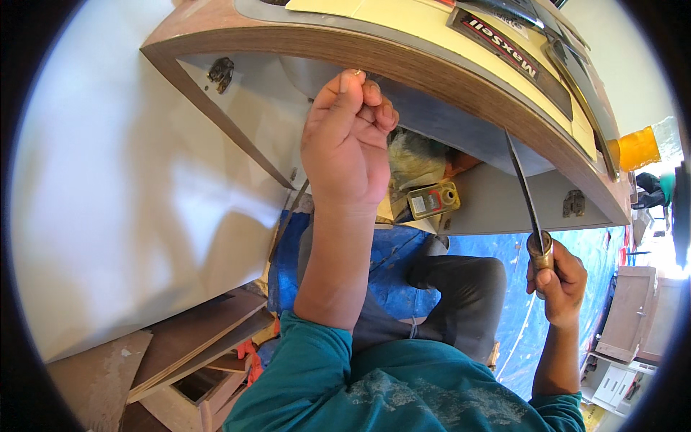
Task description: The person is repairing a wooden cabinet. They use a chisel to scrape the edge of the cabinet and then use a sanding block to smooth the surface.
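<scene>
My left hand (347,133) is raised at the curved wooden front edge (439,72) of a cabinet, thumb and finger pinching a small pale piece (358,73), too small to make out clearly. On the right, lower down, my right hand (558,284) is closed round the brownish metal handle (541,252) of a long, dark, narrow-bladed tool (525,187). The blade points up and its tip reaches the underside of that wooden edge; contact is unclear. The cabinet's recess has pale panels with metal hinge fittings (219,72) (574,203).
A rectangular can (432,201) lies in the recess. Yellow sheets (576,122) and flat tools top the cabinet, an orange container (639,147) at its right. A white wall (108,180) rises left, wooden boards (191,338) below it. Blue tarpaulin (561,338) covers the floor around my legs.
</scene>
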A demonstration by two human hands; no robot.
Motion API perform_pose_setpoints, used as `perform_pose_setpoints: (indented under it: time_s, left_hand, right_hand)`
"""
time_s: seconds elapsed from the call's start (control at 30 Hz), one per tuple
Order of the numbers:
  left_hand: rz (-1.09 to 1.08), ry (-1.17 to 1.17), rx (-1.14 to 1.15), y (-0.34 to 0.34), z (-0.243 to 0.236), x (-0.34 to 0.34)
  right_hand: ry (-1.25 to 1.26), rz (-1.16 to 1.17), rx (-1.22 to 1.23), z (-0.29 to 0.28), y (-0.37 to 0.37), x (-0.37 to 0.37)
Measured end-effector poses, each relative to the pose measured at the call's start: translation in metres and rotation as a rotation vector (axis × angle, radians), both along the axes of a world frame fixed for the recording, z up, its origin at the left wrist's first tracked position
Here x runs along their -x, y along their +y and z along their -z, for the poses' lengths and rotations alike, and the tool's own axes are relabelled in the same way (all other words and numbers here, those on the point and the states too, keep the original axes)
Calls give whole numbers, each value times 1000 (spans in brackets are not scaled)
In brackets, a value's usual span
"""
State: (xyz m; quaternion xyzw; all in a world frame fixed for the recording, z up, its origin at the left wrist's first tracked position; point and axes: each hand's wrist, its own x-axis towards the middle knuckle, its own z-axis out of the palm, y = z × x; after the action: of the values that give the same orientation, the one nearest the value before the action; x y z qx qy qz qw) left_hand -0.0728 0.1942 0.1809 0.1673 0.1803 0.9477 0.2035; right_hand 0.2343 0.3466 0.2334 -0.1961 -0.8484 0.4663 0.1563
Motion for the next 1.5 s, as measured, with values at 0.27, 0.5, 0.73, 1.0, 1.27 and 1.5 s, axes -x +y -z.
perform_pose_setpoints:
  time_s: [0.27, 0.5, 0.73, 1.0, 1.27, 1.5]
  left_hand:
    - [153, -20, -95, -2, 3, 4]
    - [-84, 14, 32, 0, 1, 3]
    - [-323, 116, 267, 5, -4, 2]
    - [44, -70, -73, 2, 4, 6]
    - [232, -256, -434, 13, 7, -15]
    - [138, -251, -354, 17, 1, -37]
  right_hand:
    - [15, 3, 7, 1, -1, 1]
    - [23, 0, 1, 6, -3, 3]
    - [-6, -26, -21, 3, -4, 5]
    - [-14, -24, -23, 4, -7, 2]
    - [-5, 24, -50, 2, -12, 3]
    - [33, 6, -78, -3, -17, 15]
